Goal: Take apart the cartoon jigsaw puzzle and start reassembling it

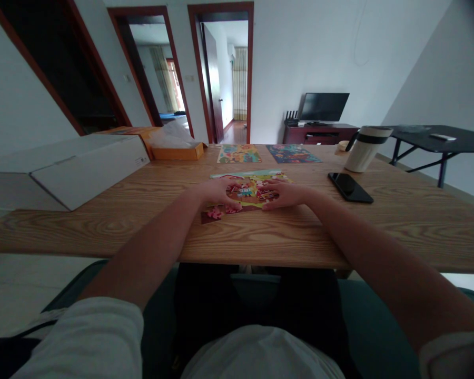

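Note:
On the wooden table (102, 231) lies a colourful jigsaw puzzle (248, 192), partly assembled, with a cartoon scene in pink, yellow and green. My left hand (217, 192) rests on its left part, fingertips among the pieces. My right hand (284, 193) lies on its right part, facing the left hand across a small gap. Loose-looking pink pieces (214, 213) sit on a dark red section just below my left hand. Whether either hand grips a piece is too small to tell.
Two more puzzles (239, 153) (291, 153) lie at the far edge. A black phone (351, 187) and a white tumbler (365, 150) stand right; a large white box (75, 169) and an orange box (177, 151) stand left. A dark side table (430, 138) stands beyond.

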`<act>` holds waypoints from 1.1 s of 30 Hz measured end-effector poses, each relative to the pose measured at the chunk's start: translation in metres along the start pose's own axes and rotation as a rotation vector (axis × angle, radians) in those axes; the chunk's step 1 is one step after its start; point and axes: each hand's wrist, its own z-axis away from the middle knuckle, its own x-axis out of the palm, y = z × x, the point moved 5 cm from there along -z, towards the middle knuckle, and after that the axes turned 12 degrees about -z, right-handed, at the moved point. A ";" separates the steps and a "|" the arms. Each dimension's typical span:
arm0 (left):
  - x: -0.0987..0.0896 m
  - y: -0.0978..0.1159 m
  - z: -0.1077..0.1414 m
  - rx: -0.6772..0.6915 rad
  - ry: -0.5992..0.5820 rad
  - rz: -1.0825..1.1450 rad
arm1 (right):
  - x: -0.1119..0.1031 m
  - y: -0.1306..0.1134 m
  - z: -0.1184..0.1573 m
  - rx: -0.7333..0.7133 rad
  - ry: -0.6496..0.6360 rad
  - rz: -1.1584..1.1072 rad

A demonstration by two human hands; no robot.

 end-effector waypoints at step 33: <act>-0.004 -0.024 -0.010 -0.050 -0.096 -0.476 | -0.032 0.041 0.005 0.293 0.129 0.162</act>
